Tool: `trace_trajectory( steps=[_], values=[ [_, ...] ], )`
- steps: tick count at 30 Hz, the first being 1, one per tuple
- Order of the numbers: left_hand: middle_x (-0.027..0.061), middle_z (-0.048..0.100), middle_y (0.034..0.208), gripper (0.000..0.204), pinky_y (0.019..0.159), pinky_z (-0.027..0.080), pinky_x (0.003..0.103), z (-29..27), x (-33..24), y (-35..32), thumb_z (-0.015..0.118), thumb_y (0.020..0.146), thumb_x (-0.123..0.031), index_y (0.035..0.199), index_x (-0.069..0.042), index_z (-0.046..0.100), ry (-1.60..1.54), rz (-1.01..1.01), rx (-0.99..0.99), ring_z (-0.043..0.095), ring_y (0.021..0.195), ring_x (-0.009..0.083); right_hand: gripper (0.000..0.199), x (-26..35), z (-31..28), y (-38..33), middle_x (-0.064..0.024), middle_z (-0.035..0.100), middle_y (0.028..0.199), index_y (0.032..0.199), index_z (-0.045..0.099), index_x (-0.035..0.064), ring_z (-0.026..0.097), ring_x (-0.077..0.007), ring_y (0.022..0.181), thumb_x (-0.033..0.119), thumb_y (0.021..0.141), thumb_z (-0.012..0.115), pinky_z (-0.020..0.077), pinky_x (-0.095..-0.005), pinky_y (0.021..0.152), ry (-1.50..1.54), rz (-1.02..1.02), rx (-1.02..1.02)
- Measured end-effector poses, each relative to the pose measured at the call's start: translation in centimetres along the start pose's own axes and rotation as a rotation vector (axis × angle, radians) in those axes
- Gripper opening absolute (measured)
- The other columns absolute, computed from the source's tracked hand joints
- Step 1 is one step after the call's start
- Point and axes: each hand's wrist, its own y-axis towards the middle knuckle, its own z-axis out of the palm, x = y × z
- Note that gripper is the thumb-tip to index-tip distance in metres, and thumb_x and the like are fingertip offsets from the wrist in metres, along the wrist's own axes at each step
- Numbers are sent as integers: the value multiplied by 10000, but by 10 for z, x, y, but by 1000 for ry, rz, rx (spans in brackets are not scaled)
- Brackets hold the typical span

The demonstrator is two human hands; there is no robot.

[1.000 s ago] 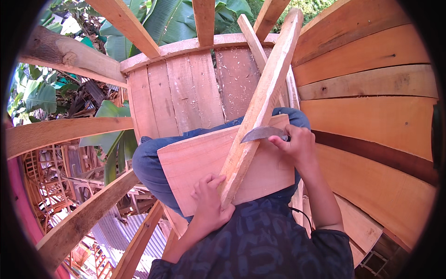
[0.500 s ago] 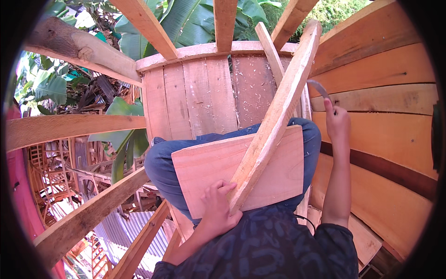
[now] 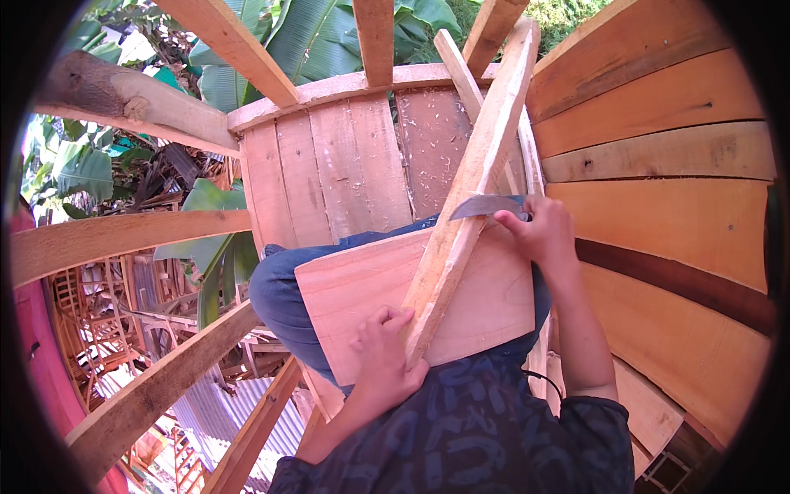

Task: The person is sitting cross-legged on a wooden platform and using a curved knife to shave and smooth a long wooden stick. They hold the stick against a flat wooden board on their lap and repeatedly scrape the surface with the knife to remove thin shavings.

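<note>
A long, rough-edged wooden beam [image 3: 479, 160] slants from my waist up to the far right. Its lower part crosses a flat board [image 3: 350, 284] lying over my jeans-clad legs. My left hand [image 3: 383, 350] is closed around the beam's near end, thumb on one side and fingers on the other. In my right hand [image 3: 548, 235] is a curved knife [image 3: 485, 206], its handle mostly hidden by the fingers. The blade lies across the beam near its middle, tip pointing left, seemingly touching the wood.
Pale shavings dot the plank floor [image 3: 304, 169] ahead. A thinner stick [image 3: 457, 70] stands behind the beam. Plank walling [image 3: 658, 218] rises close on the right. On the left, open rails [image 3: 132, 235] overlook a corrugated metal sheet [image 3: 239, 420] and scrap wood below.
My right hand has brought the knife down and left, from raised beside the wall onto the beam. The left hand keeps its hold, and the whole view has shifted slightly.
</note>
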Motion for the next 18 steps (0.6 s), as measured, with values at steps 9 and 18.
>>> trace_trajectory(
  steps=[9, 18],
  values=[
    [166, 363, 1223, 754, 951, 245, 495, 5, -4, -4, 704, 640, -110, 1327, -90, 396, 66, 21, -69, 352, 1155, 350, 852, -3, 0, 7, -180, 586, 585, 598, 574, 9, 622, -354, 596, 861, 596, 575, 478, -441, 546, -95, 5, -21],
    [188, 372, 1208, 730, 962, 246, 500, 10, -1, -14, 689, 628, -118, 1304, -64, 418, 117, 42, -85, 359, 1136, 363, 829, -24, -17, 44, -233, 602, 635, 629, 581, -41, 626, -399, 675, 775, 760, 516, 489, -471, 632, 50, 336, -227]
  ],
)
